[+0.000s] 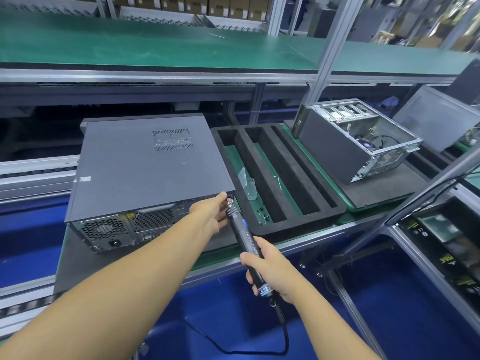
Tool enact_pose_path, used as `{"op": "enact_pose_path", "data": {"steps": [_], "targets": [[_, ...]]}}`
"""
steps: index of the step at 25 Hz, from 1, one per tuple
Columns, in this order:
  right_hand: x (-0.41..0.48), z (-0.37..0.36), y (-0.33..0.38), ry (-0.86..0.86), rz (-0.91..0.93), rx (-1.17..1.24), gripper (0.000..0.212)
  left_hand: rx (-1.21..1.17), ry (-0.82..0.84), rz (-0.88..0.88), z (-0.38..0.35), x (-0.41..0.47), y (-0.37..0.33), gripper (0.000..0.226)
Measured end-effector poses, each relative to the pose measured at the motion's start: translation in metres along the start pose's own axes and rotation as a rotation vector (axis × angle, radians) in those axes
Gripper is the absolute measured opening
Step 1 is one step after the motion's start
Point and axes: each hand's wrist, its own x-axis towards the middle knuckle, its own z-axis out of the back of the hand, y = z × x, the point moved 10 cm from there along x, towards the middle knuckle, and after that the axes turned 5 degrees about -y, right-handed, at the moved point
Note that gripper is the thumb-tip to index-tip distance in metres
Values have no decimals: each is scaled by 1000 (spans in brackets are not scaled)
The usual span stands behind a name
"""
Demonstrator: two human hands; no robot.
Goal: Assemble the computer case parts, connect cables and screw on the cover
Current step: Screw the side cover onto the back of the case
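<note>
Head view: centre-left on the bench (75, 266) lies the computer case (145, 162), stiff and probably heavy, best held by its edges. Right hand (267, 268) grips the screwdriver (241, 229); left hand (213, 211) pinches its tip.

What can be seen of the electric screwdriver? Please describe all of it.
The electric screwdriver is a slim black tool, plastic-looking, with a metal chuck in front and a label at the rear. It slants up-left, tip at a back corner of the closed computer case. The right hand grips its rear half; the left hand touches it near the chuck. A black cable hangs from its end.
</note>
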Motion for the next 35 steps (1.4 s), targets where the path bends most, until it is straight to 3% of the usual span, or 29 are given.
{"op": "enact_pose_path", "data": {"steps": [5, 9, 11, 14, 17, 20, 22, 28, 35], "targets": [[-7, 9, -4, 10, -11, -45, 27, 18, 17, 5, -7, -5, 8, 3], [-17, 23, -7, 123, 19, 107, 35, -110, 24, -100, -11, -11, -3, 11], [-18, 37, -6, 150, 48, 235, 40, -56, 49, -160, -18, -16, -1, 19], [-8, 69, 3, 44, 125, 355, 25, 275, 192, -225, -48, -25, 17, 26], [11, 113, 11, -183, 150, 233, 21, 763, 348, -379, -90, -26, 26, 27], [34, 153, 12, -312, 145, 100, 11, 1167, 297, -729, -138, -14, 9, 20], [55, 170, 11, -315, 148, 72, 10, 1353, 242, -830, -167, 12, 6, 16], [123, 190, -6, -188, 118, 85, 29, 2046, 102, -797, -220, 111, 27, 41], [167, 210, -20, -107, 66, 108, 21, 2304, 110, -684, -218, 170, 73, 24]]}}
